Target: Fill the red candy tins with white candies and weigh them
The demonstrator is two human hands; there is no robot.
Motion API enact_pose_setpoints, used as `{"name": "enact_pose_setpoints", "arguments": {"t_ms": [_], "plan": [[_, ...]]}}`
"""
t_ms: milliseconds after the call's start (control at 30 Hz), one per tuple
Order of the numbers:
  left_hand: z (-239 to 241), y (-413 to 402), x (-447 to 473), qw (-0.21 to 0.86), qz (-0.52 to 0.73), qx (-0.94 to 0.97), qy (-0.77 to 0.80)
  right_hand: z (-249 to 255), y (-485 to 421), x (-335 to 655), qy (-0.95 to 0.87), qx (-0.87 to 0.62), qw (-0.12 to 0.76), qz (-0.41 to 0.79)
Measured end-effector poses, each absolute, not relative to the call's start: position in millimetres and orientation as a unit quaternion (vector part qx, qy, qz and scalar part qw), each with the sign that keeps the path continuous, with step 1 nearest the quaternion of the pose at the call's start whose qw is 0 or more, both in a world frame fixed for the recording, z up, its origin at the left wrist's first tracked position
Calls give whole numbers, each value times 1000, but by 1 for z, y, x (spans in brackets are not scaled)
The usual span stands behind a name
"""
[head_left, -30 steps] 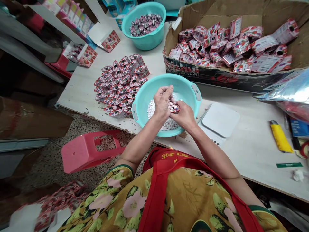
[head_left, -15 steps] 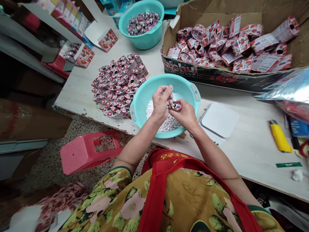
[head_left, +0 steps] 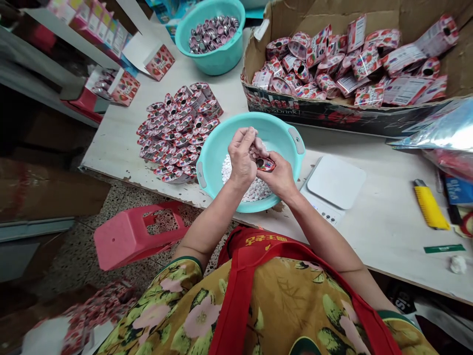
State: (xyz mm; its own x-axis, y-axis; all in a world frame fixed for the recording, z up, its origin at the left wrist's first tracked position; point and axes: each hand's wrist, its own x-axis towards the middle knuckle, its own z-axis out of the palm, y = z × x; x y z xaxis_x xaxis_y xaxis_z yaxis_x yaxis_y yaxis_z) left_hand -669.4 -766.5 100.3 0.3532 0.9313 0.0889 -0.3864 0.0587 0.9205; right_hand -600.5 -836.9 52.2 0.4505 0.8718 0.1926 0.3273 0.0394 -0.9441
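Observation:
Both hands work over a teal basin [head_left: 281, 129] holding small white tablets [head_left: 254, 190]. My right hand [head_left: 279, 175] grips a small red strawberry-print tin [head_left: 265, 163] with its opening up. My left hand [head_left: 242, 155] is cupped and closed above the tin, fingers curled round a few tablets. To the left of the basin lies a heap of the same small tins [head_left: 177, 130].
A cardboard box [head_left: 332, 116] of strawberry-print packs stands at the back right. A second teal basin [head_left: 212, 56] with metal lids sits at the back. A white scale [head_left: 334, 185], a yellow cutter [head_left: 428, 207] and foil bags [head_left: 443, 133] lie to the right. A pink stool [head_left: 129, 236] stands on the floor.
Both hands stay together over the basin with the tin; my left hand has shifted slightly up and curled more above the tin. The view has drifted a little.

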Motion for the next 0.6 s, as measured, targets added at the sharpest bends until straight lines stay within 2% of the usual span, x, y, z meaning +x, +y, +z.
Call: {"name": "enact_pose_setpoints", "arguments": {"t_ms": [233,433,500,600], "plan": [[120,-771,-673,665,503,474,283,55,-838,-603,-441,-594,614,277],[123,-742,-701,608,514,511,325,75,-885,-571,-385,-594,651,272],[106,-728,-717,579,457,569,364,79,-906,-554,-367,-615,657,237],[75,-717,-739,483,261,723,419,76,-935,-533,-358,-645,647,194]]}}
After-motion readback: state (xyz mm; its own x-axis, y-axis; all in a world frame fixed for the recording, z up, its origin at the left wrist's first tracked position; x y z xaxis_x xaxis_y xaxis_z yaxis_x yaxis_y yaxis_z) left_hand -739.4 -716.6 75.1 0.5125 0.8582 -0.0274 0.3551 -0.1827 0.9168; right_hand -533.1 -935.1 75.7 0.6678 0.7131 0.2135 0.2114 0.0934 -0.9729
